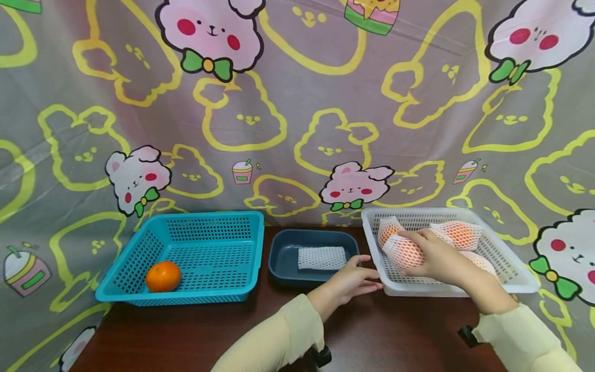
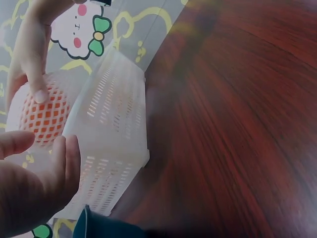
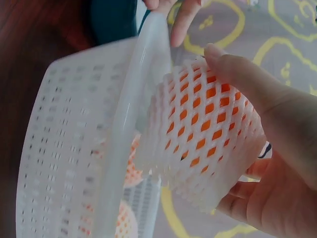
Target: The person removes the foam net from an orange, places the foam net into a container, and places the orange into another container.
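My right hand (image 1: 439, 258) grips an orange in a white foam net (image 1: 403, 253) over the left part of the white basket (image 1: 509, 284). In the right wrist view, the thumb lies along one side of the netted orange (image 3: 203, 124) and the fingers curl round the other. Several more netted oranges (image 1: 462, 235) lie in that basket. Beside the basket's left wall is my left hand (image 1: 346, 283), fingers loosely bent and holding nothing. The left wrist view shows its fingertips (image 2: 72, 148) close to the basket rim and the held orange.
A dark blue tray (image 1: 279, 274) stands between the baskets with an empty white foam net (image 1: 322, 258) in it. The teal basket (image 1: 253, 258) at left holds one bare orange (image 1: 163, 277). A patterned cloth (image 1: 283, 93) hangs behind the dark red table (image 1: 186, 336).
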A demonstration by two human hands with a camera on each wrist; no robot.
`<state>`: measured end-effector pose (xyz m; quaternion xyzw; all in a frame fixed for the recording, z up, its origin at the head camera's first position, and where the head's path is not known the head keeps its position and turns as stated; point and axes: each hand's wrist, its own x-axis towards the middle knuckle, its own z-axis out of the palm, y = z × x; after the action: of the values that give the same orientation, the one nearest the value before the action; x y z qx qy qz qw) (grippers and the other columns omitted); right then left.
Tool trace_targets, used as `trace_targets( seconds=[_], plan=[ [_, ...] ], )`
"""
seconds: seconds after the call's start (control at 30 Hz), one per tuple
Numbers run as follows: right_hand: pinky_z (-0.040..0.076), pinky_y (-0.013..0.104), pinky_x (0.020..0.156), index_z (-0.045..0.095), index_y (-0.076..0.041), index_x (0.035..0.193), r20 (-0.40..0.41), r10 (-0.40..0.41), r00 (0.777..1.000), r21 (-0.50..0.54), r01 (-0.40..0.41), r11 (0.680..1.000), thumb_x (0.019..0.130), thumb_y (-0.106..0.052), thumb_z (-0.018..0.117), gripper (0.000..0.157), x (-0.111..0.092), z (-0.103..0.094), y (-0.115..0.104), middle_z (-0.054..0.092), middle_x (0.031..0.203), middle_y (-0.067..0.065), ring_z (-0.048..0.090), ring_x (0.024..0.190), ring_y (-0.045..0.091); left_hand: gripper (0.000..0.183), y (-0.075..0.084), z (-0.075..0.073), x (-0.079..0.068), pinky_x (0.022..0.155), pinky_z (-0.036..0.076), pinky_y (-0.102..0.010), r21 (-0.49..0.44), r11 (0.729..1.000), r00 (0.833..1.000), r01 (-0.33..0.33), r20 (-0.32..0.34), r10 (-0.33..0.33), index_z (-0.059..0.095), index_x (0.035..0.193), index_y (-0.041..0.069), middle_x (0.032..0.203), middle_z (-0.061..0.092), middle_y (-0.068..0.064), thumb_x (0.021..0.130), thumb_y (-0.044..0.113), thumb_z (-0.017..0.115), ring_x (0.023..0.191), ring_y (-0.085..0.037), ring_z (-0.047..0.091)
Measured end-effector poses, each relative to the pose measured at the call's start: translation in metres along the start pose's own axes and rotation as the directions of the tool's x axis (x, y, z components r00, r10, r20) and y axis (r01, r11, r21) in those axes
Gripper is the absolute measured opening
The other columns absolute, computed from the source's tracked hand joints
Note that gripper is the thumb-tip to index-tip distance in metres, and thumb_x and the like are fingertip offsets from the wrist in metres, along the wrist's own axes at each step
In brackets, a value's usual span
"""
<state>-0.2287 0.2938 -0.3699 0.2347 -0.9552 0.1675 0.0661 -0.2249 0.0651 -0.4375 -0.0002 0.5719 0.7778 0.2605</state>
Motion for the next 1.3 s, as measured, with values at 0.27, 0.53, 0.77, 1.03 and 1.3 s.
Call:
trace_targets(
  seconds=[0.27,0.53,0.77,1.03,1.3],
  plan=[
    [0.053,0.062,0.084,0.054,-0.006,0.143,-0.021,-0.042,0.999,0.053,0.043,0.998,0.07,-0.044,0.094,0.091,0.0,0.003,-0.026,0.056,0.125,0.029,0.06,0.107,0.044,0.046,0.005,-0.019,-0.015,0.094,0.055,-0.045,0.163,0.985,0.997,-0.056,0.067,0.045,0.049,0.142,0.004,0.107,0.068,-0.013,0.098,0.006,0.062,0.094,-0.024,0.072],
    [0.052,0.062,0.086,0.054,-0.009,0.144,-0.042,-0.094,0.995,0.112,0.098,0.989,0.07,-0.049,0.093,0.092,-0.004,0.011,-0.048,0.056,0.13,0.025,0.061,0.11,0.04,0.048,0.007,-0.041,-0.028,0.099,0.051,-0.047,0.194,0.979,0.995,-0.064,0.092,0.047,0.049,0.145,0.001,0.114,0.069,-0.011,0.099,0.002,0.061,0.107,-0.03,0.069],
    [0.054,0.054,0.082,0.054,-0.014,0.145,-0.031,-0.106,0.994,0.154,0.109,0.982,0.072,-0.054,0.09,0.09,-0.01,0.022,-0.063,0.055,0.13,0.019,0.062,0.104,0.033,0.06,0.002,-0.058,-0.042,0.096,0.053,-0.043,0.22,0.972,0.991,-0.076,0.129,0.048,0.052,0.146,0.005,0.121,0.067,-0.013,0.089,-0.008,0.069,0.105,-0.022,0.067],
    [0.054,0.04,0.076,0.054,-0.015,0.145,0.002,-0.139,0.99,0.22,0.135,0.966,0.074,-0.053,0.089,0.087,-0.014,0.048,-0.071,0.057,0.119,0.004,0.061,0.097,0.019,0.064,-0.009,-0.082,-0.049,0.092,0.055,-0.042,0.215,0.975,0.989,-0.054,0.147,0.022,0.049,0.147,0.0,0.121,0.067,-0.01,0.087,-0.012,0.069,0.115,-0.035,0.066],
    [0.055,0.034,0.076,0.054,-0.012,0.144,-0.01,-0.199,0.98,0.3,0.193,0.934,0.076,-0.051,0.089,0.086,-0.016,0.078,-0.074,0.059,0.117,0.002,0.061,0.097,0.016,0.068,-0.019,-0.097,-0.058,0.087,0.058,-0.041,0.223,0.973,0.987,-0.067,0.156,0.032,0.047,0.146,-0.003,0.119,0.067,-0.012,0.084,-0.018,0.07,0.109,-0.03,0.068]
  ],
)
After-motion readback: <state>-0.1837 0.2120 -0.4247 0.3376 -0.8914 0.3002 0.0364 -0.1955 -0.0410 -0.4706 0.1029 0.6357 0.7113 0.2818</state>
